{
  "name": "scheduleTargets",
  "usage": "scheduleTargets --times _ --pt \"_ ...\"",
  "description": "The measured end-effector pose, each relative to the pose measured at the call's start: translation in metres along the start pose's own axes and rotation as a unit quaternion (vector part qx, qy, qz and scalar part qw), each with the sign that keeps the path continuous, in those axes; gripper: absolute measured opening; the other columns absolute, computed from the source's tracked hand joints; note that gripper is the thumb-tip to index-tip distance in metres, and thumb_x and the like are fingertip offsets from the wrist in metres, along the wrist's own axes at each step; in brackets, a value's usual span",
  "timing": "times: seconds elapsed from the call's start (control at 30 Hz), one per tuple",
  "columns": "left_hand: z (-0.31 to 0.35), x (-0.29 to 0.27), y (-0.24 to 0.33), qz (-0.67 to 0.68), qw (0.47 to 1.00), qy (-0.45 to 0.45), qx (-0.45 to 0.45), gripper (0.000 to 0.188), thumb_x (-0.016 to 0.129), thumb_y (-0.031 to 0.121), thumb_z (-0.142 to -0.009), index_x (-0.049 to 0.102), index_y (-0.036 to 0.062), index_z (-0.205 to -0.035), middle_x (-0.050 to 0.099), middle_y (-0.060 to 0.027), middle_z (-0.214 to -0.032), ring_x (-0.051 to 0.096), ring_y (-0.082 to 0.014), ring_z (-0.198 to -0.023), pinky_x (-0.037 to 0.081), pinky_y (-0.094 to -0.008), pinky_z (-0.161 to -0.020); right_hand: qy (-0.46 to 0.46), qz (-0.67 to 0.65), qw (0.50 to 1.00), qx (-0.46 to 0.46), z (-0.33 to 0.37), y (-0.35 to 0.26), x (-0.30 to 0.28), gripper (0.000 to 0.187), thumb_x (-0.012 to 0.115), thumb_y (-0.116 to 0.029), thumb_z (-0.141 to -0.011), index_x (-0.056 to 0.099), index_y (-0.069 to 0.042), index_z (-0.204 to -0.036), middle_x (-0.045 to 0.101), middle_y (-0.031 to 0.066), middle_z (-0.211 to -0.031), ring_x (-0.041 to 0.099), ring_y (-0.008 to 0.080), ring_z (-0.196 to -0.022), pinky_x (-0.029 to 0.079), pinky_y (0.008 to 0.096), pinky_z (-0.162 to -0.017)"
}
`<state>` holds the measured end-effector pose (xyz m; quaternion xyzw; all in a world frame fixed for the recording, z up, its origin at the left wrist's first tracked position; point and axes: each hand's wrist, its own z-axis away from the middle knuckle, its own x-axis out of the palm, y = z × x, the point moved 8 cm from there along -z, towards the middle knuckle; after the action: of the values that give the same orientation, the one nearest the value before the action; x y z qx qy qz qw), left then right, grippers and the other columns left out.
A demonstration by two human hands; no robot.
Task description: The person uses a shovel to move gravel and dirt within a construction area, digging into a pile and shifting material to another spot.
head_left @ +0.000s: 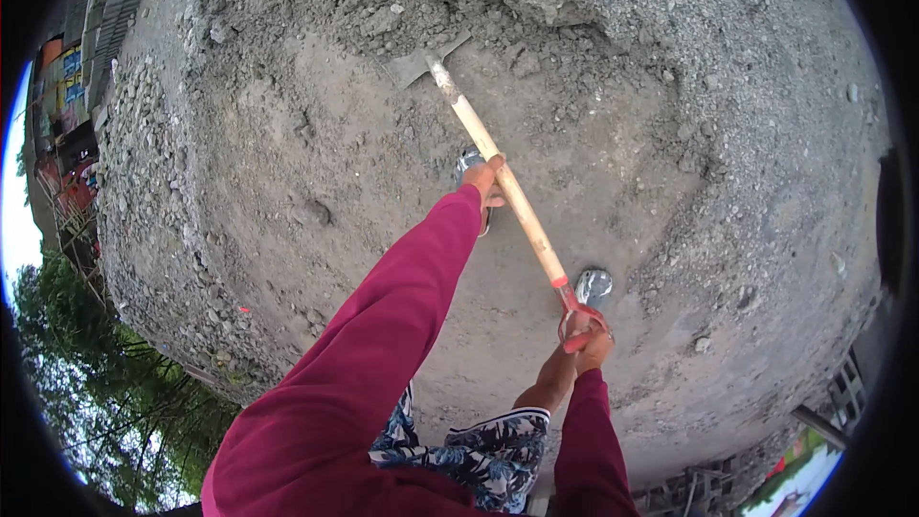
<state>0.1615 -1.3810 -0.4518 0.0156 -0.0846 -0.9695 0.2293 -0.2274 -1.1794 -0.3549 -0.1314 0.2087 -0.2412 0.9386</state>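
- Wooden-shafted shovel (524, 215) slants across the middle of the view, its blade end at the upper left and its handle end at the lower right.
- Its grey metal blade (410, 68) lies at the near edge of a bank of loose, clumped soil (431, 5); whether the edge is pressed into the soil, I cannot tell.
- Whitish dirt coats the shaft just above the blade; the rest of the wood is pale and bare as far as a red D-handle (572, 303).
- The left hand (481, 182) is closed around the shaft near its middle, with the arm stretched well forward.
- The right hand (595, 348) is wrapped around the end of the D-handle, nearer the body and lower in the view than the left.
- Maroon sleeves (373, 311) cover both arms down to the wrists.
- Dark shorts (493, 445) with a leafy print and a white-edged hem show between the arms, and one bare lower leg (550, 383) runs down behind the right hand.
- Two grey-and-white shoes stand on the packed earth (354, 172): the left shoe (469, 161) partly behind the left hand, the right shoe (593, 284) just beside the D-handle.
- Grey gravel (756, 67) spreads along the right, and rounded stones (144, 153) lie along the left.
- Green trees (105, 383) fill the lower left rim.
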Motion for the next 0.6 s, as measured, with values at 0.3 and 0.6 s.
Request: scheduleTargets --times 0.3,0.6 --pt "-0.056 -0.044 0.046 0.198 0.971 0.093 0.101 0.015 0.06 0.01 -0.081 0.054 -0.0008 -0.089 0.055 -0.0126 -0.073 0.057 -0.0254 -0.057 0.052 -0.0422 -0.05 0.096 0.015 0.988 -0.121 0.063 -0.05 0.014 0.01 0.057 -0.009 -0.082 0.06 -0.002 -0.075 0.046 0.0031 -0.05 0.043 0.0141 -0.038 0.034 0.028 -0.035" --pt "0.094 0.007 -0.068 0.239 0.963 0.089 0.089 0.011 0.056 0.009 -0.083 0.053 0.0004 -0.089 0.054 -0.0111 -0.07 0.056 -0.0245 -0.053 0.052 -0.0427 -0.047 0.066 0.03 0.988 -0.138 0.132 -0.079 -0.161 0.006 0.058 -0.007 -0.079 0.061 -0.002 -0.081 0.046 0.0033 -0.053 0.044 0.0158 -0.037 0.035 0.0289 -0.033"
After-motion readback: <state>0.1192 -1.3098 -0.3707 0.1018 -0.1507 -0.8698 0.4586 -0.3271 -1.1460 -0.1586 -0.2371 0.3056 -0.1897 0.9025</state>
